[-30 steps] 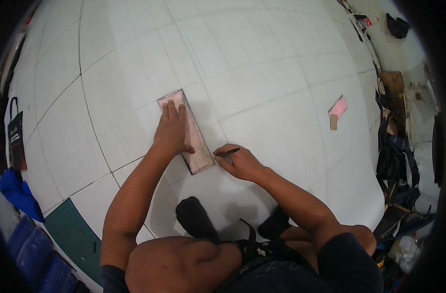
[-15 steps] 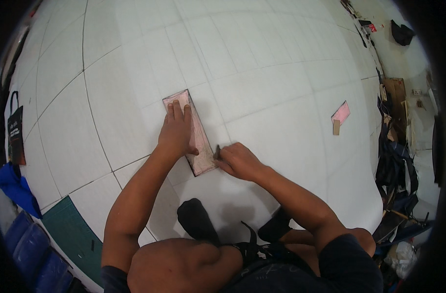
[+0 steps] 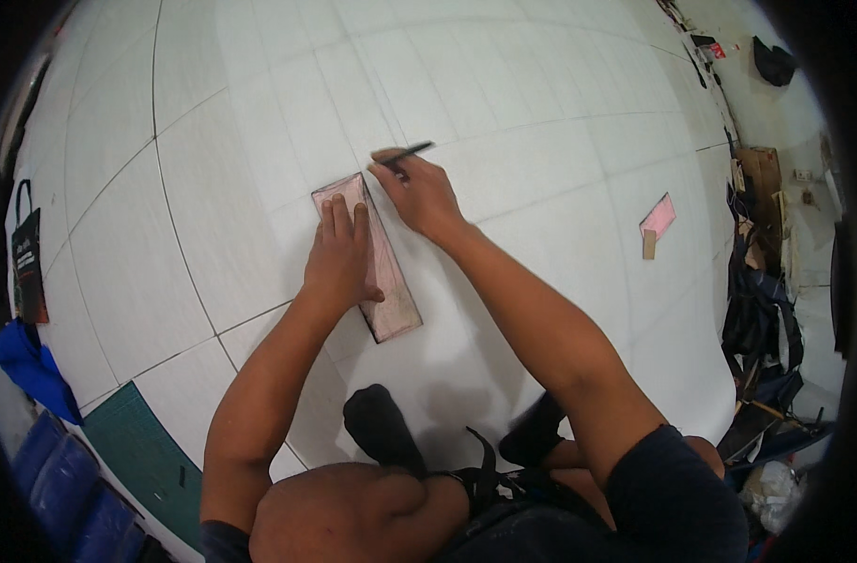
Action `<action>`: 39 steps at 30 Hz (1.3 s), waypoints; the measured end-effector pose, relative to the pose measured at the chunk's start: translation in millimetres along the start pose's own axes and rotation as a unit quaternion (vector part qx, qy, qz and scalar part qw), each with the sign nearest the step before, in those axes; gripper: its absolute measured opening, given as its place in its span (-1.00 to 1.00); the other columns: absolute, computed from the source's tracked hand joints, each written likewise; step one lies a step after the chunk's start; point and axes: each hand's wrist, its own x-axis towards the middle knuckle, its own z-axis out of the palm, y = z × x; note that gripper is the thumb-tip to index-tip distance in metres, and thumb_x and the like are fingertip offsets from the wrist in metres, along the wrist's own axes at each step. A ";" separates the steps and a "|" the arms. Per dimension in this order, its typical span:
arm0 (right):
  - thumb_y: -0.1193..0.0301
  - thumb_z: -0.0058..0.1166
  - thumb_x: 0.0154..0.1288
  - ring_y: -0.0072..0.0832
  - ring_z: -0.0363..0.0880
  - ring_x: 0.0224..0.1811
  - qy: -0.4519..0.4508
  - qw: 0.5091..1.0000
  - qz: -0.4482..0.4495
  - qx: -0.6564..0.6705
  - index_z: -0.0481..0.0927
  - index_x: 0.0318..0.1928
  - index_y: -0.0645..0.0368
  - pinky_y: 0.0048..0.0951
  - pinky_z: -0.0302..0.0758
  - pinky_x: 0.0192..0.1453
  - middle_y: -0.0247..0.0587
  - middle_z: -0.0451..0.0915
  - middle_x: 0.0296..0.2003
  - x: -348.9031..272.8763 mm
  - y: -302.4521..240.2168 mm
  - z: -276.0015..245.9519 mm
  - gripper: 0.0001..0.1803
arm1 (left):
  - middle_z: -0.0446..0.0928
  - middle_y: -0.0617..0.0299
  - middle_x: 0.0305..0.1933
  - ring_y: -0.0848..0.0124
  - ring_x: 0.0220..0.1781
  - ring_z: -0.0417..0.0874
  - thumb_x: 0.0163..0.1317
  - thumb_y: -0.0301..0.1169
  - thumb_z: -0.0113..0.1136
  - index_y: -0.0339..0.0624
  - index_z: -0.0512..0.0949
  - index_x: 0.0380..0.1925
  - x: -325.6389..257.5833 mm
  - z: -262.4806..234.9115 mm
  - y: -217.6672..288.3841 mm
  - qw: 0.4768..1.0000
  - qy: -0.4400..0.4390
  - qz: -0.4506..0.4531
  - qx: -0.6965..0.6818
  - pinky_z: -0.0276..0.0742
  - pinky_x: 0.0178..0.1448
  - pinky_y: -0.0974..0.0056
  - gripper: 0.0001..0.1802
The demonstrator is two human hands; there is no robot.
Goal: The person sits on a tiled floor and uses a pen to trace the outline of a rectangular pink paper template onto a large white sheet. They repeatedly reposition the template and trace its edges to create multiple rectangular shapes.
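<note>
My left hand (image 3: 335, 258) lies flat with fingers spread on a long pink rectangular template (image 3: 389, 281) with dark edges. The template rests at a slant on a thin white sheet (image 3: 560, 253), through which tile lines show faintly. Just beyond the template's far right corner, my right hand (image 3: 423, 197) is closed around a slim dark pen (image 3: 412, 151). The pen's shaft points up and to the right; its tip is hidden by the fingers. A smaller pink slanted piece (image 3: 658, 218) lies farther right, with a small tan strip (image 3: 649, 245) at its lower end.
A green mat (image 3: 142, 455), blue cloth (image 3: 34, 366) and black bag (image 3: 30, 267) lie along the left. Cardboard (image 3: 759, 197) and dark straps (image 3: 762, 328) crowd the right edge. My dark-covered foot (image 3: 377, 422) rests near the template.
My right hand has moved with the pen from beside the template's near right edge up to its far right corner. My left hand stays on the template.
</note>
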 end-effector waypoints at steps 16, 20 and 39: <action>0.34 0.27 0.40 -0.10 0.73 -0.04 -0.122 0.991 0.058 -0.002 0.75 -0.06 0.17 -0.19 0.61 0.14 -0.08 0.77 -0.10 -226.8 -21.9 -0.1 -0.79 | -0.10 -0.49 0.62 -0.33 0.67 0.01 -0.33 0.01 0.79 -0.42 -0.03 0.56 0.4 -0.2 -1.9 1.000 -0.010 -0.004 0.011 0.21 0.66 -0.03 0.56; 0.35 0.28 0.37 -0.08 0.72 -0.05 -0.112 0.992 0.052 0.010 0.76 -0.09 0.13 -0.17 0.60 0.13 -0.08 0.77 -0.12 -226.1 -20.7 2.9 -0.82 | -0.09 -0.49 0.61 -0.33 0.67 0.00 -0.33 0.02 0.79 -0.43 -0.01 0.55 0.6 -1.7 0.2 1.000 -0.011 -0.004 0.012 0.21 0.67 -0.02 0.55; 0.39 0.27 0.40 -0.15 0.76 -0.12 -0.026 0.990 0.135 0.000 0.74 -0.07 0.21 -0.30 0.66 -0.02 -0.09 0.77 -0.13 -227.7 -27.0 -23.2 -0.81 | -0.16 -0.45 0.65 -0.27 0.71 -0.07 -0.29 0.07 0.77 -0.40 -0.09 0.59 1.3 -5.8 2.5 0.999 -0.039 -0.016 0.022 0.11 0.70 -0.01 0.60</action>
